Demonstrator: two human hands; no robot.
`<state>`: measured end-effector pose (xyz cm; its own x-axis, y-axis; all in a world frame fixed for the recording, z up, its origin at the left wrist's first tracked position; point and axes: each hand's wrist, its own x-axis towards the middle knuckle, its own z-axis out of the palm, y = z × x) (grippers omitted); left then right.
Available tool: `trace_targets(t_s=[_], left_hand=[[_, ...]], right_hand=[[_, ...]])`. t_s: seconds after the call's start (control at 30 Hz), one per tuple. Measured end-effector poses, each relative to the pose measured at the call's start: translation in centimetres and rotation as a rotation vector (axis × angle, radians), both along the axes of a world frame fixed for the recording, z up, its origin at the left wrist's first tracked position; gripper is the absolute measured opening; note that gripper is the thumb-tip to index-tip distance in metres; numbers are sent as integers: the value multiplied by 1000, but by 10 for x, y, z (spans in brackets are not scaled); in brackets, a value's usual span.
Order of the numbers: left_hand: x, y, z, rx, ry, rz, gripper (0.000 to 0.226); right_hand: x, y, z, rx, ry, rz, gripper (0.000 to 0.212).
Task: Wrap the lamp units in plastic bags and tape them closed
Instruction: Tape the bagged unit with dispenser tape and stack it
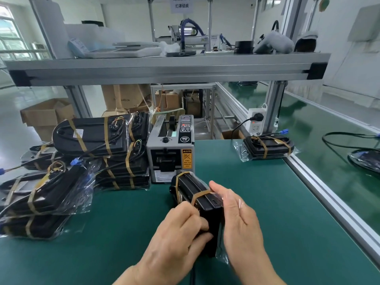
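Observation:
A black lamp unit in a clear plastic bag stands on edge on the green mat, just in front of the tape dispenser. Two brown tape strips cross it. My left hand grips its near left side, fingers curled round the edge. Along the right side lies my right hand, its fingers straight and pressing the bag and tape flat. Wrapped, taped lamp units are stacked at the left and piled at the near left. One more wrapped unit lies at the mat's far right corner.
An aluminium frame shelf spans overhead with devices on it. A conveyor belt runs along the right behind a metal rail, carrying a bagged unit and a cable. A power socket hangs on the right post. Cardboard boxes stand behind.

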<state>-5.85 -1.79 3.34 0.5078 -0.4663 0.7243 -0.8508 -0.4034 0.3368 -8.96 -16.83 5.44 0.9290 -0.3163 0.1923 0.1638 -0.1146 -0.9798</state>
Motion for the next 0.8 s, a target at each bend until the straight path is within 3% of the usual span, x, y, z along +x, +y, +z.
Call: trace_targets(t_s=[0.13, 0.3, 0.47, 0.6, 0.7, 0.8], left_hand=[[-11, 6, -14, -286, 160, 178, 38], [34, 12, 11, -596, 672, 432, 4], [117, 9, 39, -956, 1164, 454, 17], [148, 4, 46, -1034, 1456, 441, 26], [156, -4, 44, -1057, 1565, 423, 28], [162, -13, 42, -1173, 1557, 437, 18]], right_hand=[[-1, 0, -1, 101, -26, -110, 58], [1, 0, -5, 135, -51, -182, 56], [7, 7, -9, 169, -76, -202, 55], [9, 12, -11, 175, -102, -182, 51], [8, 12, -13, 178, -107, -177, 52], [7, 11, -14, 156, -98, -172, 52]])
